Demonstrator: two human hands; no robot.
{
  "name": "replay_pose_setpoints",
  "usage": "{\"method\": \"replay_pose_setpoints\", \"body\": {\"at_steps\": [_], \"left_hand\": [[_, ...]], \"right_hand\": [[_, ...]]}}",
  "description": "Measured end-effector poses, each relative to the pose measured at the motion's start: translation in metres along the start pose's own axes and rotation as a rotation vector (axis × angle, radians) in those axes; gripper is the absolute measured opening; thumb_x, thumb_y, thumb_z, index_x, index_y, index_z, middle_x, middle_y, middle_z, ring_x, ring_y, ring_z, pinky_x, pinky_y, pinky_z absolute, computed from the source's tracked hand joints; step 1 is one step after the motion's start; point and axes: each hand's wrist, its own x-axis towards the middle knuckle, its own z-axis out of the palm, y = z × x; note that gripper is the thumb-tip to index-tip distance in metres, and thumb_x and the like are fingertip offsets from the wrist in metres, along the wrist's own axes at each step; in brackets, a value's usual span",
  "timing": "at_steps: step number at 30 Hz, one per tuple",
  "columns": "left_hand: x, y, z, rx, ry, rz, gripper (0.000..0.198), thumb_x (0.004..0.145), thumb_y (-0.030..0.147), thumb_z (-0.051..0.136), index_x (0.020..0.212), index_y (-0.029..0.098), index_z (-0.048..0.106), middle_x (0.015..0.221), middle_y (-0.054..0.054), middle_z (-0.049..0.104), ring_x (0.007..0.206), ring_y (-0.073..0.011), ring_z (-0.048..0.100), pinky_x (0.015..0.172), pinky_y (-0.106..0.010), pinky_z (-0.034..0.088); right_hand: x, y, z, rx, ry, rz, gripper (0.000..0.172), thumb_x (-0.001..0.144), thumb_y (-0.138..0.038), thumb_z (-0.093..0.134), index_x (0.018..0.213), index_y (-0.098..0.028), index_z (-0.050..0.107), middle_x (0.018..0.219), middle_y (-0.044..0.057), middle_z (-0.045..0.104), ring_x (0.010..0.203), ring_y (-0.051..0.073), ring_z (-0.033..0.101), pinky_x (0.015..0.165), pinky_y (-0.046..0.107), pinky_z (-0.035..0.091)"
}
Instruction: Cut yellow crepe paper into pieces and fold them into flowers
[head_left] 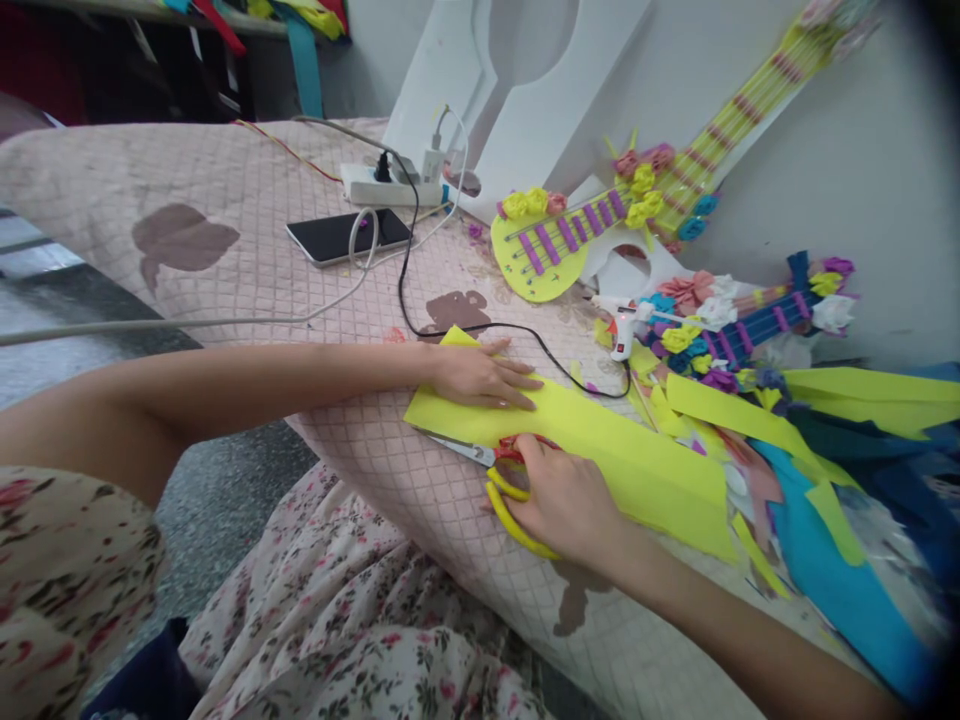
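A long strip of yellow paper (637,460) lies on the quilted cloth in front of me. My left hand (480,375) rests flat on its left part, fingers stretched out and slightly spread. In my right hand (566,500) is a pair of scissors (480,453) with red and yellow handles. Their blades point left along the near edge of the paper, and the handles are spread apart. Whether the paper lies between the blades I cannot tell.
Behind the paper are a phone (349,237), a power strip (394,187) and a white glue gun (624,333) with a black cord. Decorated yellow (544,255) and blue (757,330) paper guitars lean at the wall. Blue paper (840,570) and scraps lie right.
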Motion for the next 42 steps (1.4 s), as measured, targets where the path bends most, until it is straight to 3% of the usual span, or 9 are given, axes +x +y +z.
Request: {"method": "replay_pose_setpoints", "body": {"at_steps": [6,11,23,31,36,42], "left_hand": [[-0.001,-0.004,0.002,-0.01,0.051,0.046,0.042,0.092,0.031,0.039,0.132,0.036,0.048,0.147,0.0,0.036,0.138,-0.024,0.027,0.114,-0.053,-0.002],[0.0,-0.003,0.002,-0.045,0.063,0.025,0.041,0.09,0.028,0.044,0.129,0.038,0.05,0.145,0.002,0.039,0.138,-0.0235,0.029,0.114,-0.052,-0.002],[-0.001,-0.001,0.001,-0.062,0.078,0.012,0.041,0.088,0.026,0.047,0.126,0.039,0.053,0.144,0.003,0.042,0.137,-0.0232,0.031,0.115,-0.05,0.001],[0.0,0.002,-0.002,-0.024,-0.03,-0.046,0.044,0.091,0.03,0.038,0.133,0.036,0.047,0.149,0.004,0.031,0.141,-0.0209,0.021,0.114,-0.047,-0.008],[0.0,0.0,0.0,0.008,-0.009,0.004,0.044,0.092,0.031,0.034,0.135,0.034,0.045,0.149,0.002,0.031,0.141,-0.0223,0.021,0.114,-0.048,-0.007],[-0.001,-0.002,0.001,-0.047,0.069,0.019,0.041,0.089,0.028,0.044,0.128,0.038,0.052,0.145,0.003,0.04,0.137,-0.0235,0.03,0.115,-0.049,0.0]], "right_hand": [[-0.002,0.003,0.004,-0.034,0.008,-0.052,0.038,0.08,-0.055,0.053,0.088,-0.018,0.052,0.072,0.005,0.067,0.065,0.024,0.066,0.051,0.029,0.03],[-0.003,0.003,0.0,-0.003,0.003,-0.021,0.038,0.078,-0.054,0.056,0.091,-0.018,0.053,0.084,0.007,0.069,0.073,0.026,0.067,0.054,0.029,0.034],[0.009,-0.009,-0.003,-0.008,-0.022,-0.018,0.044,0.078,-0.06,0.051,0.092,-0.018,0.052,0.081,0.008,0.068,0.072,0.026,0.067,0.055,0.029,0.036],[0.008,-0.007,0.003,-0.012,0.003,-0.062,0.04,0.081,-0.057,0.051,0.092,-0.019,0.052,0.076,0.006,0.068,0.068,0.023,0.066,0.053,0.028,0.034],[0.01,-0.008,0.002,-0.012,0.028,-0.05,0.042,0.08,-0.058,0.051,0.09,-0.018,0.052,0.079,0.008,0.068,0.071,0.024,0.066,0.054,0.028,0.034],[0.011,-0.008,0.004,-0.01,0.051,-0.09,0.04,0.083,-0.057,0.046,0.09,-0.018,0.052,0.075,0.007,0.067,0.068,0.023,0.065,0.052,0.028,0.031]]}}
